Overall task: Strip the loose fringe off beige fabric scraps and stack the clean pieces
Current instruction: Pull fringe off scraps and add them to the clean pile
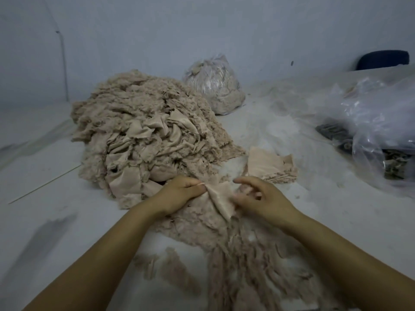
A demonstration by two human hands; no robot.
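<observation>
Stripped fringe [247, 261] lies nearest me, and just beyond it my left hand [179, 191] pinches one corner of a beige scrap [221, 194] while my right hand [258, 196] plucks its frayed edge; next, I reckon, a firm pull, then onto the clean stack [269, 163].

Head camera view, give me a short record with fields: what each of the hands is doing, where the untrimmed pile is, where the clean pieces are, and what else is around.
left hand: pinches one corner of the beige scrap
right hand: fingers curled at the scrap's other edge
untrimmed pile: large heap, left of centre
clean stack: small, beyond the right hand
stripped fringe: strewn below the hands
tied bag: behind the heap, filled with beige material
clear plastic bag: far right, dark items inside
</observation>
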